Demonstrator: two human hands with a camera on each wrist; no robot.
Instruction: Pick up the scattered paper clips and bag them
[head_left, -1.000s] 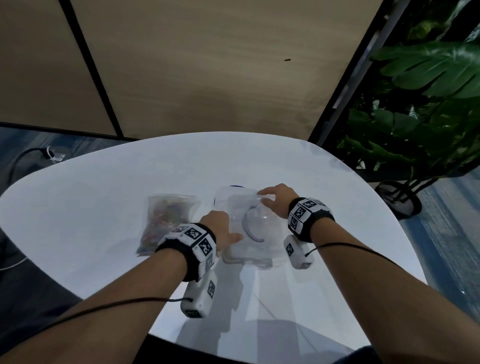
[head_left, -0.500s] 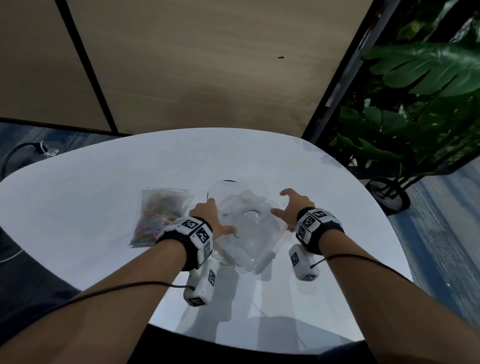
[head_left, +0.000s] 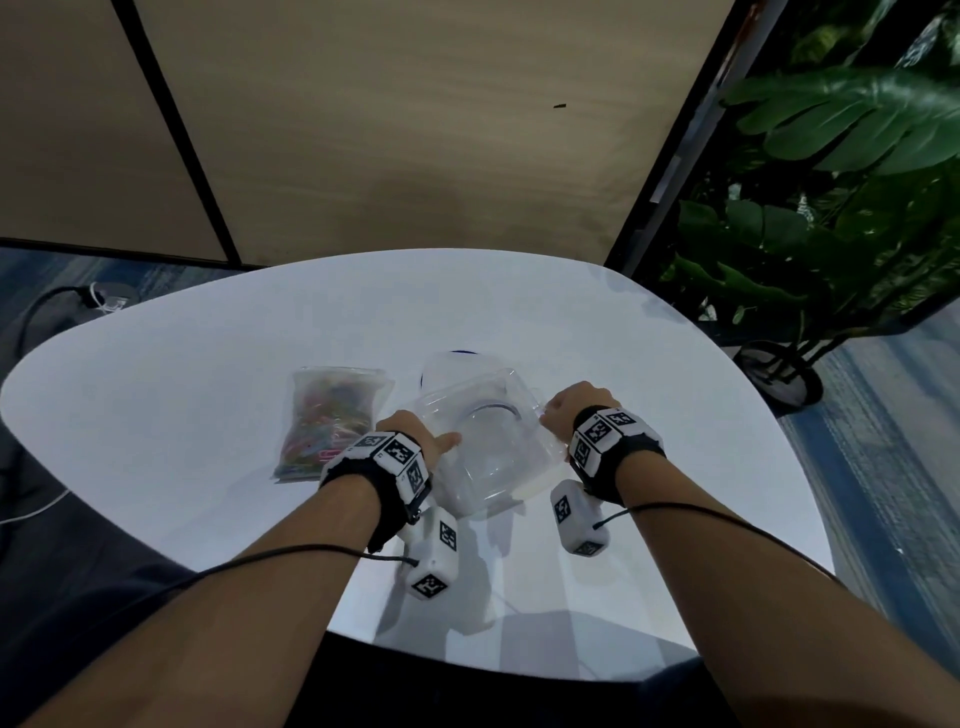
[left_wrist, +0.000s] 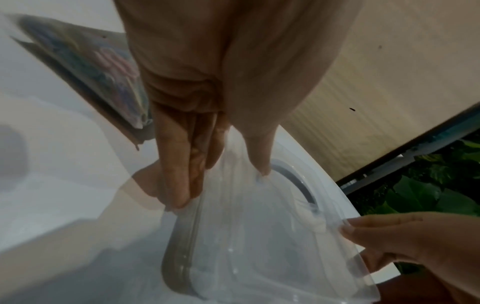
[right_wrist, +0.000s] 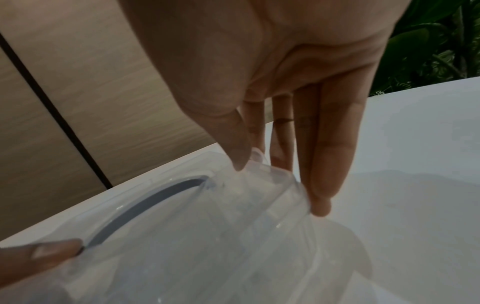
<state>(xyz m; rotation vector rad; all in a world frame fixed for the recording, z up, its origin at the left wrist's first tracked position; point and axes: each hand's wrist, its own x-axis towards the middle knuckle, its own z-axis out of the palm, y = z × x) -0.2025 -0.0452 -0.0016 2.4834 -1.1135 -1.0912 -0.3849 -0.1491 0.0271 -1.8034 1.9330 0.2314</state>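
Observation:
A clear plastic box hangs tilted just above the white table, held between both hands. My left hand grips its left rim, thumb inside and fingers outside. My right hand pinches the right rim between thumb and fingers. The box looks empty in both wrist views. A clear bag filled with coloured paper clips lies flat to the left of the box, apart from both hands. I see no loose clips on the table.
A round clear piece with a dark blue rim lies on the table behind and under the box. A wood-panelled wall stands beyond the table. A large potted plant is at the right. Cables lie on the floor at the left.
The box has come up off the table and tilted. My right hand slid from the top of the box to its right rim and took hold.

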